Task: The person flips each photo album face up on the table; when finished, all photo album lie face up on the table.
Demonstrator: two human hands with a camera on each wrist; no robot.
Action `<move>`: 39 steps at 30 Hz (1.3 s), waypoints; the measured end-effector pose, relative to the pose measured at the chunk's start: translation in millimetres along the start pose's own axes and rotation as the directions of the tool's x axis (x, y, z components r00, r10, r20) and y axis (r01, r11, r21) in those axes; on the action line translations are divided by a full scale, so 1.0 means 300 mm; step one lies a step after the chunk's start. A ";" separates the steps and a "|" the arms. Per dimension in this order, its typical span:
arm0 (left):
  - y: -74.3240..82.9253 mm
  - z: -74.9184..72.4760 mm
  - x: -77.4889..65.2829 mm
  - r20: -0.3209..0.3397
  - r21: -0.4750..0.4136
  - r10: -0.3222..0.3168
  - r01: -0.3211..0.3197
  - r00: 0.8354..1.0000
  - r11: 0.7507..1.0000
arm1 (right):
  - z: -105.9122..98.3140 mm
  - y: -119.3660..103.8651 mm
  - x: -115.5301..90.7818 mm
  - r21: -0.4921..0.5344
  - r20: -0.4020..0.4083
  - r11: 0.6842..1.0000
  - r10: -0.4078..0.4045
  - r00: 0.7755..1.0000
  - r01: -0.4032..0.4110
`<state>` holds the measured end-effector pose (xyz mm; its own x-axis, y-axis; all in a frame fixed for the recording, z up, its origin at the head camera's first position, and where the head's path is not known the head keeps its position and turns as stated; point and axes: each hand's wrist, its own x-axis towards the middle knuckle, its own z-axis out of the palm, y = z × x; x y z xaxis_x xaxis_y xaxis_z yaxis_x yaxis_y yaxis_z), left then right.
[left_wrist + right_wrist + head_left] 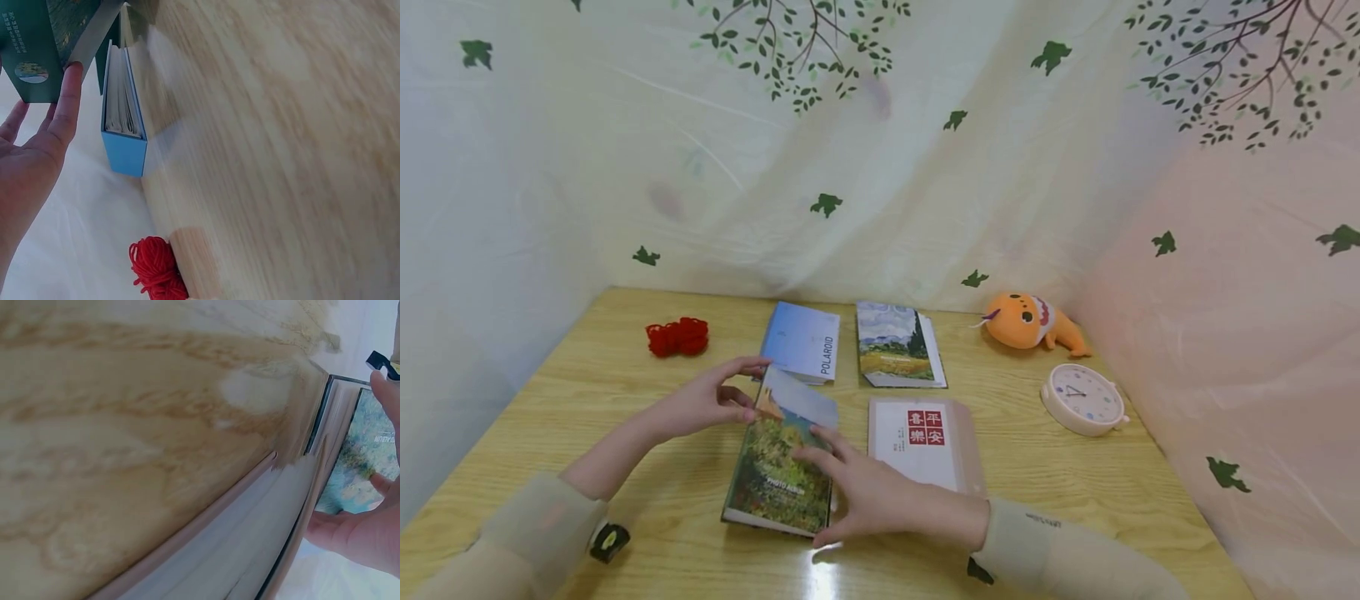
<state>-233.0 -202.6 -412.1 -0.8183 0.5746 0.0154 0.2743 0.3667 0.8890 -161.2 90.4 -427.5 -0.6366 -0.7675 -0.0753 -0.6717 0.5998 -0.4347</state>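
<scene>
A photo album (pixel 778 475) with a painted green garden cover lies at a slant near the middle of the table. At its top left corner, my left hand (pixel 703 404) holds it with thumb and fingers; the left wrist view shows the fingers (pixel 70 94) against its end. My right hand (pixel 880 492) spreads over the album's right side, fingertips touching the cover and thumb stretched out by the lower right corner. Just behind is a blue album (pixel 805 337) marked POLAROID, partly overlapped in the head view. To the right lies a beige-bordered album (pixel 970 442), partly behind my right hand.
Another album (pixel 895 342) with a landscape cover lies at the back. Red yarn (pixel 677 337) sits at the far left. On the right are an orange plush toy (pixel 1022 321) and a pink round clock (pixel 1084 398). A printed curtain (pixel 880 242) hangs behind the table.
</scene>
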 end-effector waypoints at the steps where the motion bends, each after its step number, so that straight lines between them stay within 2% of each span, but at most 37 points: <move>1: -0.004 0.000 -0.002 0.002 -0.007 -0.001 0.001 1.000 1.000 | 0.003 0.000 0.002 -0.019 -0.001 1.000 -0.007 1.000 0.007; 7: -0.026 0.001 -0.011 0.013 -0.023 -0.018 0.019 1.000 1.000 | 0.007 -0.003 0.010 -0.108 0.007 0.993 -0.053 0.999 0.053; 16: -0.062 0.009 -0.016 0.052 -0.079 -0.056 0.060 0.997 0.995 | -0.006 0.027 0.015 -0.187 0.040 0.982 -0.024 0.999 0.031; 26: -0.094 0.023 -0.006 0.079 -0.095 -0.055 0.063 0.995 0.993 | -0.041 0.056 0.008 -0.172 0.090 0.983 -0.053 0.995 0.068; 31: -0.104 0.029 0.000 0.095 -0.115 -0.054 0.065 0.994 0.991 | -0.036 0.077 0.013 -0.157 0.084 0.987 -0.034 0.996 0.047; 39: -0.110 0.028 0.003 0.117 -0.150 -0.061 0.078 0.991 0.986 | -0.038 0.093 0.017 -0.026 0.084 1.000 0.009 0.996 -0.007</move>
<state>-238.5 -208.2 -445.4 -0.7687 0.6329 -0.0925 0.1301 0.2964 0.9462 -187.6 105.9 -429.8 -0.6089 -0.7781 -0.1544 -0.6767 0.6111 -0.4107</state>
